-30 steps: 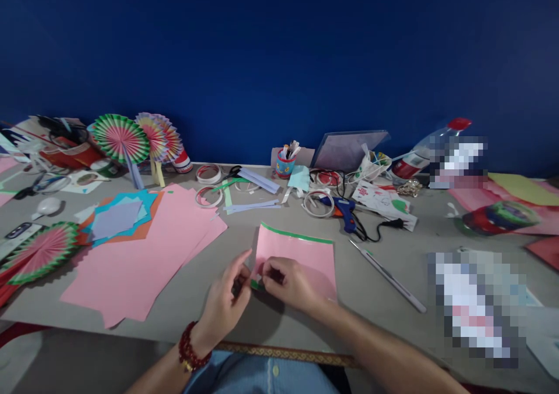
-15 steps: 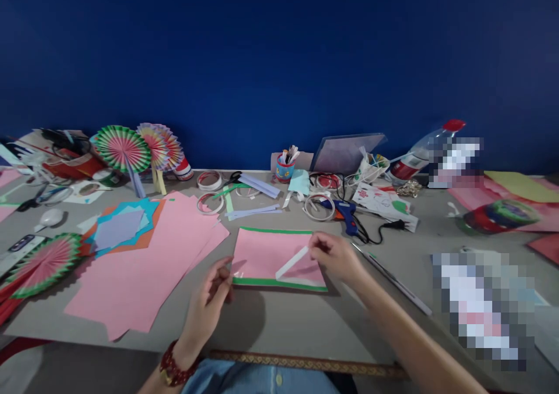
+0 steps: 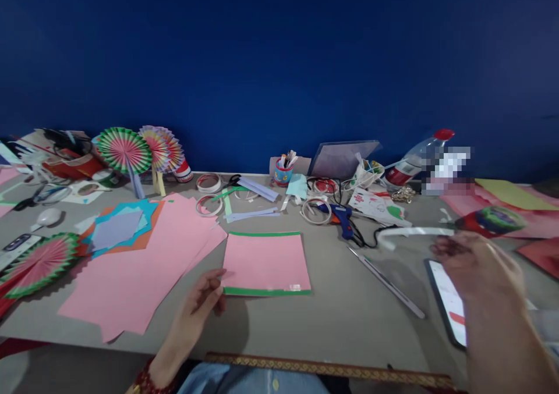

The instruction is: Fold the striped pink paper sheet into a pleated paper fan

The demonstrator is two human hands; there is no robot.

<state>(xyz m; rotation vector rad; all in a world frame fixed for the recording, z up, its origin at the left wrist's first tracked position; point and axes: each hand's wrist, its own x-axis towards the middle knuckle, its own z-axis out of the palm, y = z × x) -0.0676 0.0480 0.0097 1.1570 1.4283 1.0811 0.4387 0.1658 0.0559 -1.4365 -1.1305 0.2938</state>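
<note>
A pink sheet [image 3: 266, 263] with green strips along its top and bottom edges lies on the grey table in front of me. Near its lower right corner is a small shiny whitish patch. My left hand [image 3: 203, 301] pinches the sheet's lower left edge between thumb and fingers. Out to the right, blurred by motion, my right hand [image 3: 478, 263] holds one end of a curling white strip [image 3: 419, 231] above the table, over a phone [image 3: 449, 304]. A silver cutter pen [image 3: 386, 280] lies between the sheet and the phone.
Large pink sheets [image 3: 144, 272] and a stack of coloured papers [image 3: 117, 229] lie left, with a folded paper fan [image 3: 41, 263]. Tape rolls [image 3: 209, 205], a pen cup [image 3: 283, 173], a blue glue gun [image 3: 345, 219] with its cord, and a bottle [image 3: 413, 161] stand or lie toward the wall.
My right hand has moved far right from the sheet, carrying the white strip. The sheet has shifted slightly left and lies flatter. My left hand stays at its left edge.
</note>
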